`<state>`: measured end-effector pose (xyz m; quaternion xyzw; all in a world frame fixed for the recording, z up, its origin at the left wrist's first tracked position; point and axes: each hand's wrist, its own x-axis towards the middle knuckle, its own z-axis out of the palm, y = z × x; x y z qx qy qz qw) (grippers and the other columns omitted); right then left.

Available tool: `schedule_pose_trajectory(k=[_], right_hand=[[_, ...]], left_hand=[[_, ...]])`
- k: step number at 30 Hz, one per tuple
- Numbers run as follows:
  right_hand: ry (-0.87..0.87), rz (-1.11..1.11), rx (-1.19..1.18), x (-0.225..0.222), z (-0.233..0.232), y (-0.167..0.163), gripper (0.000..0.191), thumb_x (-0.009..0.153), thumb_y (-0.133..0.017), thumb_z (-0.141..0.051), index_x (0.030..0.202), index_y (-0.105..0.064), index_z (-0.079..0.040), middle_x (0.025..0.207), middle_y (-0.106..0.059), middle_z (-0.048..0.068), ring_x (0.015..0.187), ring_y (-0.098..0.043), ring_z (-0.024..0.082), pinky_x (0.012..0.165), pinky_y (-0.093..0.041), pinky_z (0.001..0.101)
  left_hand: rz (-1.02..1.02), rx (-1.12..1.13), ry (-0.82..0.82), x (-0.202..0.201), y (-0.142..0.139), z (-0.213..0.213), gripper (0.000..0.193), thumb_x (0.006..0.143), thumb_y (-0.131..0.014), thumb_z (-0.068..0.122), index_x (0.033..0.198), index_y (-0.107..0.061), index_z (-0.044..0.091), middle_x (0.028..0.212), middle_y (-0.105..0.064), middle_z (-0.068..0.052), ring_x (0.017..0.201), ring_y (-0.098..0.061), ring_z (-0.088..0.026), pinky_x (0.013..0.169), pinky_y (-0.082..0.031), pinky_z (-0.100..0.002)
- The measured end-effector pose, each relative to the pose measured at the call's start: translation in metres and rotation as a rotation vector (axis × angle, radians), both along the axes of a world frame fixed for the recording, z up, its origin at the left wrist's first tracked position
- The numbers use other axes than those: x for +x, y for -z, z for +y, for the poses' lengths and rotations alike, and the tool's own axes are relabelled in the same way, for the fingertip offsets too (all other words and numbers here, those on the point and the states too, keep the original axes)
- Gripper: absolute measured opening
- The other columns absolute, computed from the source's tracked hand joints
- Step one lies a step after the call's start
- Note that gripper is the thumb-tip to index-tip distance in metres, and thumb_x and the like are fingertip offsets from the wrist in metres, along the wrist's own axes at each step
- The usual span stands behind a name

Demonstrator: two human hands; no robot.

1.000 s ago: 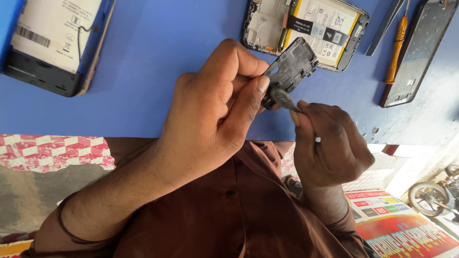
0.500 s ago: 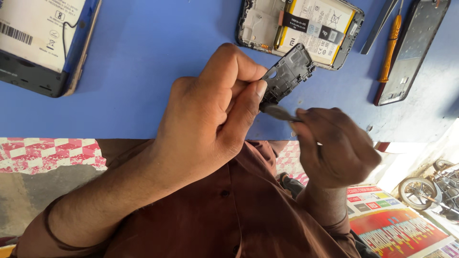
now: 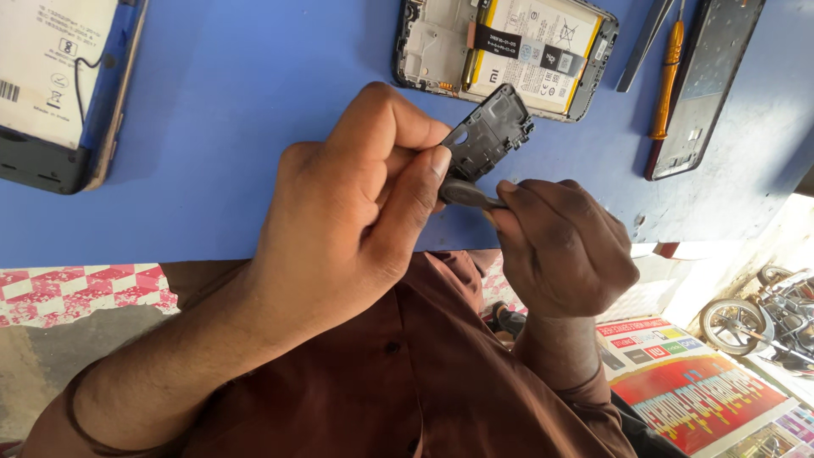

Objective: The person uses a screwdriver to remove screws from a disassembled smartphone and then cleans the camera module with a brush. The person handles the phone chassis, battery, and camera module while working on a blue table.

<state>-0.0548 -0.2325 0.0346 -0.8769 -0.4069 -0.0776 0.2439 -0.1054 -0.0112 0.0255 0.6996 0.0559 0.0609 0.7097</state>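
Since your left hand (image 3: 356,212) pinches the thin black plastic cover (image 3: 487,136) by its edge, it looks light and brittle — keep to the rim. Your right hand (image 3: 560,246) is closed around a small grey tool (image 3: 462,193) — above the blue table's (image 3: 237,127) near edge.

Blue tabletop (image 3: 254,127) carries several items. At its far edge, centre: an opened phone chassis (image 3: 432,47) with a white battery (image 3: 530,38) seated in it. Near the far right corner: a dark phone frame (image 3: 708,85), an orange-handled screwdriver (image 3: 666,76) just beside it, and grey tweezers (image 3: 644,38) next to that. At the far left edge: a device with a white back (image 3: 51,76). Past the right edge, a parked motorcycle (image 3: 763,314).
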Motion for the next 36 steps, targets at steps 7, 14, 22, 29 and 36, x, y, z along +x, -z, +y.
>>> schedule_pose_trajectory(k=[7,14,22,29,36], right_hand=[[0.027,0.033,0.059,0.002,0.001,-0.008,0.025,0.102,-0.082,-0.019,0.107,-0.07,0.001,0.095,-0.072,0.014,0.072,-0.071,0.023,0.06,-0.054,0.0293],[-0.011,0.045,-0.021,-0.006,0.007,-0.015,0.024,0.1,-0.085,-0.016,0.105,-0.071,0.002,0.094,-0.071,0.015,0.073,-0.072,0.023,0.061,-0.055,0.0302],[0.091,0.035,-0.059,-0.011,0.008,-0.012,0.018,0.104,-0.081,-0.01,0.108,-0.068,0.002,0.097,-0.073,0.015,0.08,-0.074,0.025,0.067,-0.059,0.0332],[0.029,0.043,-0.058,-0.009,0.011,-0.014,0.018,0.098,-0.082,-0.008,0.106,-0.07,0.003,0.094,-0.072,0.017,0.079,-0.072,0.025,0.068,-0.057,0.0349],[0.08,0.064,0.005,-0.01,0.01,-0.012,0.016,0.101,-0.08,-0.003,0.109,-0.069,0.006,0.098,-0.071,0.017,0.08,-0.073,0.025,0.065,-0.057,0.0314]], left_hand=[[-0.015,-0.03,-0.009,0.0,0.002,0.0,0.01,0.102,-0.062,-0.004,0.104,-0.052,-0.003,0.08,-0.071,-0.007,0.064,-0.071,-0.008,0.052,-0.051,-0.02],[-0.018,0.017,0.0,-0.004,0.003,0.002,0.01,0.108,-0.063,-0.002,0.109,-0.053,-0.001,0.072,-0.066,-0.004,0.059,-0.065,-0.005,0.052,-0.045,-0.021],[-0.004,-0.002,-0.015,-0.004,0.004,-0.001,0.01,0.106,-0.061,-0.002,0.107,-0.051,-0.002,0.076,-0.069,-0.005,0.061,-0.065,-0.004,0.052,-0.046,-0.02],[0.057,-0.012,0.002,-0.005,0.007,-0.004,0.009,0.109,-0.062,0.001,0.11,-0.053,0.0,0.068,-0.066,-0.003,0.055,-0.059,-0.004,0.049,-0.04,-0.02],[0.027,-0.006,0.029,-0.002,0.005,-0.001,0.008,0.109,-0.061,0.001,0.111,-0.053,0.0,0.075,-0.069,-0.003,0.062,-0.065,-0.003,0.053,-0.045,-0.019]])
